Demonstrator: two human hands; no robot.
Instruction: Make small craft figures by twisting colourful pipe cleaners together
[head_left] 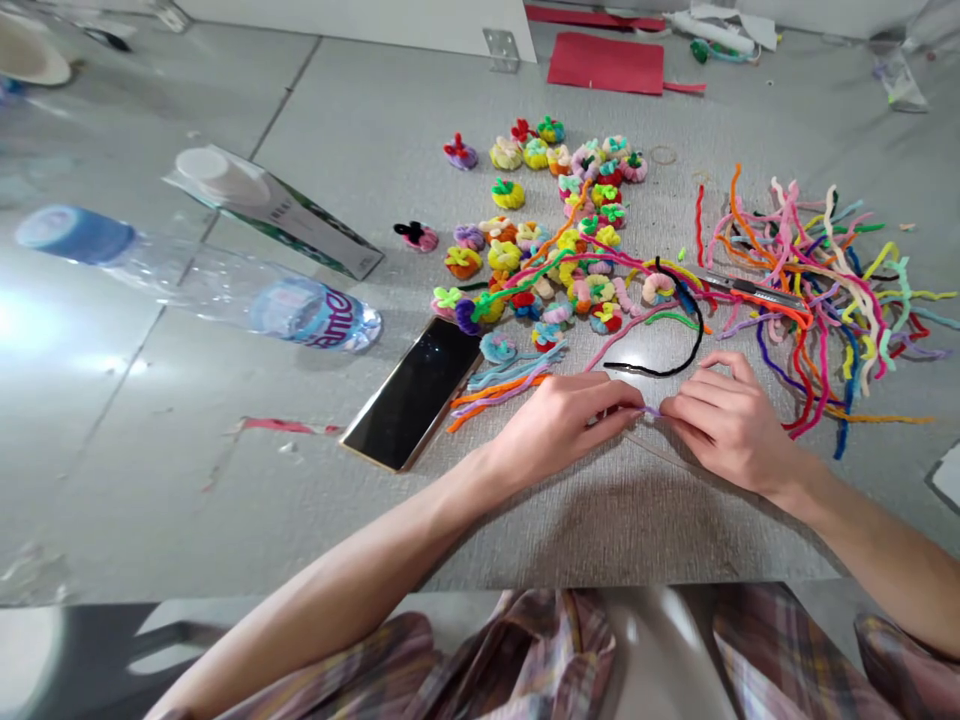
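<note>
Between my two hands runs a short purple pipe cleaner (651,411), mostly hidden by the fingers. My left hand (566,420) is closed in a pinch on one end, and my right hand (720,420) pinches the other. Just beyond them a black pipe cleaner (701,330) curves over the table. Blue, orange and purple pipe cleaner pieces (502,385) lie beside my left hand. Farther back sits a cluster of small coiled pipe-cleaner pieces (504,257) in many colours. A tangled pile of loose pipe cleaners (817,290) spreads beyond my right hand.
A phone (416,395) lies left of my left hand. Farther left are a carton (300,225) and a plastic bottle (210,285), both leaning in the view. A utility knife (750,288) rests by the loose pile. Red sheet material (606,63) lies at the back.
</note>
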